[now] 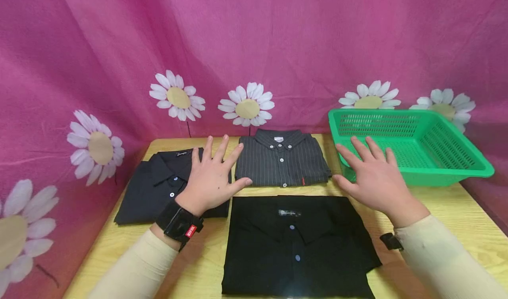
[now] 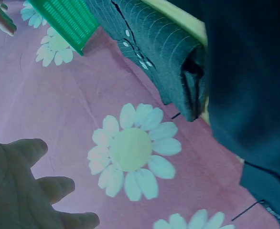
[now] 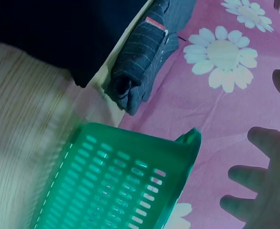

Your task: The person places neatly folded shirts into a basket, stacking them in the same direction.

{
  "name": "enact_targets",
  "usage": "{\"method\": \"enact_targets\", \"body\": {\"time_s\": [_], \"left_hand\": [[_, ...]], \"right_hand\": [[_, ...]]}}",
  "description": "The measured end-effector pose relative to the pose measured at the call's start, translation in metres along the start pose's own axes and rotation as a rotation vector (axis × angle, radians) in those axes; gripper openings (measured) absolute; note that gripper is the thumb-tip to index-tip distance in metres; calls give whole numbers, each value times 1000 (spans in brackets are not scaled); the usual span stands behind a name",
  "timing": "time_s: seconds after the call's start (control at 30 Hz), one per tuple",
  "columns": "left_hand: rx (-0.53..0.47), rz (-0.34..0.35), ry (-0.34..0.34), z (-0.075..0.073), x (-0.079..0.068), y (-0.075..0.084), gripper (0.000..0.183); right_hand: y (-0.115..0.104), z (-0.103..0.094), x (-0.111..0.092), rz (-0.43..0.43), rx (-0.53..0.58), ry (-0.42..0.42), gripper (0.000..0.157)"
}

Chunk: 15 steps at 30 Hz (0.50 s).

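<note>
My left hand (image 1: 211,182) is spread with fingers straight, overlapping a folded dark navy shirt (image 1: 147,188) in the head view; nothing is in it. My right hand (image 1: 377,180), fingers also spread, overlaps the near left corner of a green plastic basket (image 1: 436,177) and holds nothing. Between and beyond the hands lies a folded dark grey pinstriped shirt (image 1: 262,162) with white buttons and a small red tag. Nearest to me, a folded black shirt (image 1: 262,255) lies collar away, with bluish buttons down its front.
The slotted basket stands at the table's back right. All three shirts lie on a light wood table (image 1: 198,263). A pink curtain (image 1: 301,47) with white daisies hangs right behind the table and along its left side.
</note>
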<state>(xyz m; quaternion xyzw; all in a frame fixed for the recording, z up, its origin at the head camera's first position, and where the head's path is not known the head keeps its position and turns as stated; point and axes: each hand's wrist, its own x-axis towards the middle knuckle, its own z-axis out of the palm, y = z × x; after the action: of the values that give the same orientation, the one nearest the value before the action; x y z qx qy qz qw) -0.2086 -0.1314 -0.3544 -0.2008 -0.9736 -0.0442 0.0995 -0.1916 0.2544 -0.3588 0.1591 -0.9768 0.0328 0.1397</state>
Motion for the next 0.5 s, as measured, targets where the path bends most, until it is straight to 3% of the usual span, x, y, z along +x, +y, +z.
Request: {"method": "enact_targets", "body": {"time_s": [0.2, 0.5], "left_hand": [[23, -3, -12, -2, 1, 3, 92], [41, -26, -9, 3, -18, 0, 91]], "right_hand": [[-1, 0, 2, -13, 4, -5, 80], [-5, -2, -10, -15, 18, -27, 81]]}}
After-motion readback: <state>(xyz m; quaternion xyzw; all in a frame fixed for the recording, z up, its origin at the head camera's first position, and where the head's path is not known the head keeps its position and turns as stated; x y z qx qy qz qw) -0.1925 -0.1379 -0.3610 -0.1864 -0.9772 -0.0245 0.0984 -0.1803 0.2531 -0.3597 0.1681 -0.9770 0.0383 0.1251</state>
